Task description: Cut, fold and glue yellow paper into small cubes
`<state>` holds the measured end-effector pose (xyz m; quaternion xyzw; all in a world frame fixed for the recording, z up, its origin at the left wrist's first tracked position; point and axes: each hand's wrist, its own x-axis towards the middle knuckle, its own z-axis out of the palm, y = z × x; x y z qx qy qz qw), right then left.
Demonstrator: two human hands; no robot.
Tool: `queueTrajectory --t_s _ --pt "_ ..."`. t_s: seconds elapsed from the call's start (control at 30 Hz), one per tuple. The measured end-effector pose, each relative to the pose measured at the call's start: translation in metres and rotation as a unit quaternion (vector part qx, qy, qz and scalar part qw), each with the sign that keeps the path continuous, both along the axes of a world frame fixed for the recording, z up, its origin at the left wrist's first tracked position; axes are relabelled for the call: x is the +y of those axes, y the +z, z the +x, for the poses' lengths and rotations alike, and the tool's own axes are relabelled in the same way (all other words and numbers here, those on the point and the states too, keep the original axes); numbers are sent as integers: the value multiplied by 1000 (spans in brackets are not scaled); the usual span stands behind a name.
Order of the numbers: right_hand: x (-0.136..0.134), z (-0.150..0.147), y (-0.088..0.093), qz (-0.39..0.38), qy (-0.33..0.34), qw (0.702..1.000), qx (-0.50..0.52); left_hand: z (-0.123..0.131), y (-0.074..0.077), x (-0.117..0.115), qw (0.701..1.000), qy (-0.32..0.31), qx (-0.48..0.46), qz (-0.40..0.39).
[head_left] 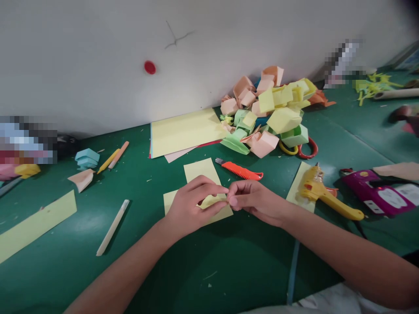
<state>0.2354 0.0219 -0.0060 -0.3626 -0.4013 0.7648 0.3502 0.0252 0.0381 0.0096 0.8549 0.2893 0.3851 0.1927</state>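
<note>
Over two pale yellow paper pieces, my left hand (pixel 193 200) and my right hand (pixel 253 200) meet at the fingertips. The thumb and fingers of each are pinched together, around something too small or hidden to make out. Beneath my left hand lies one yellow paper piece (pixel 170 201), partly covered by it. Another yellow piece (pixel 200 168) sticks out just behind. An orange utility knife (pixel 241 170), its blade end toward the left, rests on the green table (pixel 209 270) just beyond my right hand.
Folded paper shapes (pixel 278 117) pile up beside paper sheets (pixel 183 131) against the wall. Right of my hands are a yellow glue gun (pixel 314 185), a purple power strip (pixel 376 192) and scissors (pixel 308 149). A rolled paper stick (pixel 113 227) and yellow strip (pixel 42 222) lie left.
</note>
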Motion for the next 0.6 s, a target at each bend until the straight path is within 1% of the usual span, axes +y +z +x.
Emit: queueTrajectory --t_s 0.13,0.27,0.4,0.6 --pt "1 10 6 22 41 999 6 -2 0 0 1000 3 16 -20" --pt "2 13 6 21 31 999 18 -1 -1 0 1000 16 4 -1" --pt "1 7 6 7 20 1000 8 4 0 -4 999 18 -1 36" --pt "-1 1 6 -9 2 1000 -17 8 1 -8 999 30 -19 23"
